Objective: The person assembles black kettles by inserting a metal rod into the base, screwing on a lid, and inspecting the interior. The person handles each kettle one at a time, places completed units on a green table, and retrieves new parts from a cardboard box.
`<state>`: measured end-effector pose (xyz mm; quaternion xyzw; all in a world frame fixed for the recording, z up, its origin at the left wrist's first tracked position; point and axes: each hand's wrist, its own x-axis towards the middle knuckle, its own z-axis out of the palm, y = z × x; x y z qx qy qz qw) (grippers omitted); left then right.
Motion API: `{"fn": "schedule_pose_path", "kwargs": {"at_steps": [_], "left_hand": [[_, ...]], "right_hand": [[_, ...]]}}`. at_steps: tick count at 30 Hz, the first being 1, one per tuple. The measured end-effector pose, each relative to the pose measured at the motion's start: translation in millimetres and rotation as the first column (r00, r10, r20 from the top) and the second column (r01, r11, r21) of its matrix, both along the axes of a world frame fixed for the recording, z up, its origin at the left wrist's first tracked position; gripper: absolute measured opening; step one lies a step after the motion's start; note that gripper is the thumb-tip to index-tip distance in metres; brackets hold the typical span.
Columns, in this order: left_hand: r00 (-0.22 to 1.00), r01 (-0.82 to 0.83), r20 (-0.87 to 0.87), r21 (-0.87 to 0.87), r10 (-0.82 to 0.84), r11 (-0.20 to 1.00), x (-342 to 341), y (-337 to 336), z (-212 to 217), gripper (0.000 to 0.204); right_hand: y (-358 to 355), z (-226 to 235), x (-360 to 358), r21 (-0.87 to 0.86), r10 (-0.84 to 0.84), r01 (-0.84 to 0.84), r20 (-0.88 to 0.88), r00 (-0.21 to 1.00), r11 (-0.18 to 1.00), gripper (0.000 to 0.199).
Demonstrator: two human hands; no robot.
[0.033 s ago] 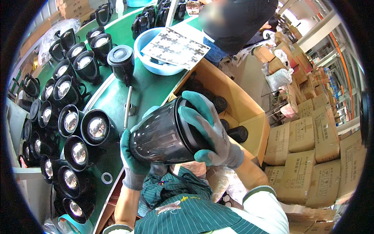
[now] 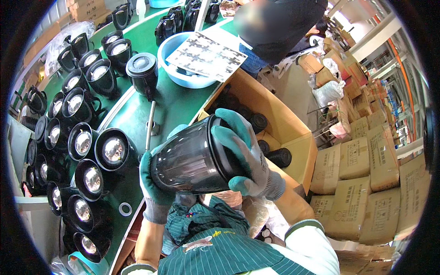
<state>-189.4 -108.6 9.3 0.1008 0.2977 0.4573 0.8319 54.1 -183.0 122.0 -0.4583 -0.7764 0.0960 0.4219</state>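
In front of me a glossy black mug [image 2: 183,160] lies tilted on its side between my two gloved hands, apart from the table. My left hand [image 2: 156,178] is closed around its base end. Over the wider end, where a black lid [image 2: 223,149] sits, my right hand [image 2: 245,153] is wrapped with its fingers spread across the rim. Any handle on this mug is hidden. Just beyond, a lidded black mug [image 2: 143,73] stands upright on the green table [image 2: 172,107], with a metal rod [image 2: 150,126] close by.
Several open black mugs [image 2: 114,150] with shiny insides crowd the left side. A pale ring [image 2: 125,209] lies near the table edge. Ahead are a blue basin [image 2: 167,55] with a printed sheet on it and another person [image 2: 284,27]. An open carton [image 2: 298,142] holds dark cylindrical pieces; stacked boxes [image 2: 350,197] stand right.
The mug and both hands have shifted very slightly to the left. My grip on it looks the same.
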Motion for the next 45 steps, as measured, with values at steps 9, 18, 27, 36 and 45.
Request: {"fn": "schedule_pose_path", "kwargs": {"at_steps": [9,18,27,36,45], "left_hand": [[0.872,0.008,-0.443,0.436,0.207,0.900,-4,-17,65,0.033],[0.783,0.099,-0.461,0.756,0.419,0.647,-12,-30,87,0.043],[0.926,0.003,-0.331,0.488,0.182,0.873,-8,2,48,0.036],[0.890,0.027,-0.402,0.514,0.213,0.857,-17,-3,74,0.033],[0.845,0.069,-0.465,0.583,0.264,0.809,-10,-24,112,0.035]], "right_hand": [[-33,-45,-18,-0.167,-0.190,0.109,-0.616,0.765,0.980,0.081],[-32,-51,-25,-0.252,-0.217,0.060,-0.661,0.718,0.966,0.079],[-38,-32,-5,-0.286,-0.168,0.002,-0.557,0.814,0.958,0.077],[-26,-50,-20,-0.337,-0.256,0.017,-0.680,0.687,0.941,0.074],[-27,-51,-32,-0.387,-0.327,-0.030,-0.816,0.477,0.922,0.072]]}}
